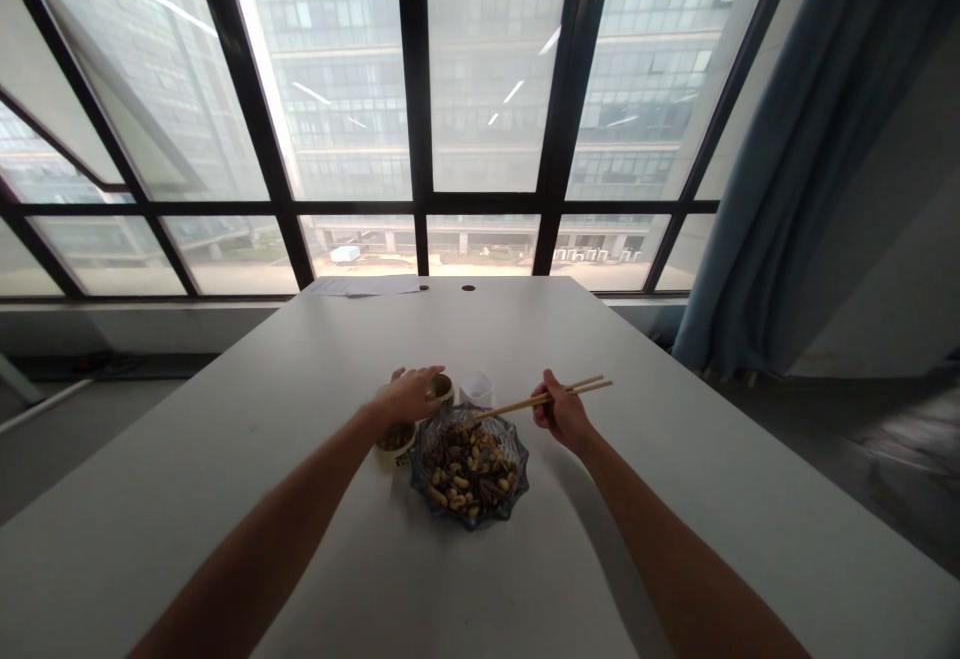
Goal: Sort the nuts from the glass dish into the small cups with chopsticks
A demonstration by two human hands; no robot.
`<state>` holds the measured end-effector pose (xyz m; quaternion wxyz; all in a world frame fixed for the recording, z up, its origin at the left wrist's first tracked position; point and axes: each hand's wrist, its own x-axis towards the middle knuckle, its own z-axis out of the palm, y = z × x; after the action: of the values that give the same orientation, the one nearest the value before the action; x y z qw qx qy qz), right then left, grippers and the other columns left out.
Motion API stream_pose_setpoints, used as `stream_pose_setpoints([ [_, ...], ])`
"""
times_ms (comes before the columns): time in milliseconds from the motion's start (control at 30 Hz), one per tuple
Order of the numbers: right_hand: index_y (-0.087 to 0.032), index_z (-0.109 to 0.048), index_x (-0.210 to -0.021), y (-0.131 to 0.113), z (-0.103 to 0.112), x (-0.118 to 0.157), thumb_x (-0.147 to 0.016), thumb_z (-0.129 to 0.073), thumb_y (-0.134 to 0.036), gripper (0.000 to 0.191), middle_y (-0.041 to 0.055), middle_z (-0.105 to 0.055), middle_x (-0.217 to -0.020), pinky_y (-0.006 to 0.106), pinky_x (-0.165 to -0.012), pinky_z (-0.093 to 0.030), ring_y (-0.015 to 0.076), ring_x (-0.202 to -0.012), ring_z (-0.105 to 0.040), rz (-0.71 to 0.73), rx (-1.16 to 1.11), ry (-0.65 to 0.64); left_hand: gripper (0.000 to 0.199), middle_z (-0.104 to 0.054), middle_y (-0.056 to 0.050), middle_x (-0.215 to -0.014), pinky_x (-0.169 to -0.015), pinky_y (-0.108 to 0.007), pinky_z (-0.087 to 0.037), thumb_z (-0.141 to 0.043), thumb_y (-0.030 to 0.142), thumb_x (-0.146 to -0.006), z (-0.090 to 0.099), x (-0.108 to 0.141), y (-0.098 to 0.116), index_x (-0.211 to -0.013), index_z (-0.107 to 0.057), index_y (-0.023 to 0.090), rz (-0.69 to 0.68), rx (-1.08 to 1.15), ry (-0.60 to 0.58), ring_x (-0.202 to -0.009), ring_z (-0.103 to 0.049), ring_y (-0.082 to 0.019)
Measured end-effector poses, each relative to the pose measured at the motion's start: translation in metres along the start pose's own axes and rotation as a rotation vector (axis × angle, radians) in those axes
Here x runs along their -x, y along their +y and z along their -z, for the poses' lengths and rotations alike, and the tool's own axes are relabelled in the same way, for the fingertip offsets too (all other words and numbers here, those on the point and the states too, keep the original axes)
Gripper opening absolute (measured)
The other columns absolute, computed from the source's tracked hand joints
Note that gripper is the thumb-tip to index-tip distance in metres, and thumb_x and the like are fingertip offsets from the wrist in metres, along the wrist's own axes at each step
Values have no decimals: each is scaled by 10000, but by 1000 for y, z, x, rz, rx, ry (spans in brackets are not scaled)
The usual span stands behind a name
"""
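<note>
A scalloped glass bowl [469,519] full of mixed nuts and beans sits on the white table [225,499] in front of me. My right hand [564,415] grips a pair of wooden chopsticks [547,398], their tips pointing left over the bowl's far rim. My left hand [409,395] reaches over two small cups: its fingers rest on the rim of the farther cup [442,389], and the nearer cup [395,444] lies under the wrist. A small clear cup [476,391] stands just behind the bowl.
Sheets of paper [360,286] lie at the table's far edge beside two cable holes [468,288]. A wall of black-framed windows [420,139] runs behind the table. A blue curtain [795,189] hangs at the right.
</note>
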<state>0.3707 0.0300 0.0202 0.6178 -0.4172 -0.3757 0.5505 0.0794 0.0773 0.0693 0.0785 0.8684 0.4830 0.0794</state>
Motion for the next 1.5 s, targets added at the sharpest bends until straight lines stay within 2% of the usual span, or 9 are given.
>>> stream_pose_setpoints([
  [200, -184, -526, -586, -4, -1, -4, -818, -655, -631, 520, -27, -486, -378, 196, -290, -316, 78, -288, -393, 52, -148, 68, 763, -568, -132, -1396, -1119, -430, -372, -702, 378, -730, -3, -4, -7, -1426, -453, 189, -93, 10, 105, -1297, -521, -305],
  [400, -188, -518, -594, -12, 0, -4, -877, -619, -579, 494, -32, -476, -386, 183, -289, -311, 73, -303, -390, 49, -263, 138, 750, -574, -127, -1352, -1098, -444, -398, -717, 297, -700, -4, 0, -4, -1405, -482, 193, -114, -12, 117, -1268, -519, -321],
  [600, -184, -558, -622, -9, -30, 7, -789, -616, -725, 570, -9, -542, -417, 205, -309, -349, 99, -333, -473, 252, -139, 203, 719, -575, -120, -1368, -1103, -456, -389, -712, 294, -733, -5, 4, -2, -1404, -471, 203, -91, 18, 139, -1282, -515, -313],
  [733, -173, -630, -712, 7, -62, 20, -798, -562, -759, 596, 18, -630, -508, 237, -369, -421, 121, -382, -542, 369, 96, 90, 727, -576, -122, -1383, -1108, -452, -384, -713, 268, -734, -4, 6, 0, -1411, -461, 191, -83, 34, 147, -1291, -514, -305],
  [833, -178, -663, -741, 13, -74, 27, -786, -608, -732, 559, 25, -661, -560, 252, -440, -488, 137, -458, -595, 382, 265, -19, 706, -580, -124, -1386, -1115, -449, -379, -706, 301, -752, -5, 7, -1, -1407, -465, 196, -75, 36, 148, -1297, -517, -298],
  [933, -182, -666, -720, 2, -72, 29, -786, -577, -758, 587, 33, -655, -551, 240, -430, -482, 131, -453, -592, 390, 286, 14, 674, -578, -118, -1397, -1124, -448, -372, -686, 347, -777, -7, 6, -3, -1401, -472, 207, -70, 34, 153, -1301, -520, -295],
  [1067, -170, -639, -604, -26, -58, 30, -765, -544, -801, 658, 38, -596, -436, 217, -319, -389, 109, -328, -508, 345, 281, 50, 642, -587, -114, -1392, -1122, -449, -372, -654, 407, -804, -10, 5, -6, -1392, -481, 215, -46, 22, 161, -1293, -532, -295],
  [1300, -157, -626, -545, -48, -47, 36, -748, -609, -753, 630, 25, -560, -371, 177, -260, -307, 89, -257, -450, 196, 547, -229, 605, -581, -126, -1408, -1193, -515, -247, -574, 452, -869, -11, 5, -8, -1408, -456, 206, 3, 9, 134, -1311, -532, -293],
  [1500, -162, -636, -608, -48, -53, 43, -846, -592, -633, 530, 5, -583, -428, 172, -323, -367, 86, -322, -491, 241, 699, -406, 499, -558, -94, -1440, -1214, -512, -214, -504, 434, -928, -15, 22, -8, -1383, -491, 232, 3, 54, 235, -1357, -487, -258],
])
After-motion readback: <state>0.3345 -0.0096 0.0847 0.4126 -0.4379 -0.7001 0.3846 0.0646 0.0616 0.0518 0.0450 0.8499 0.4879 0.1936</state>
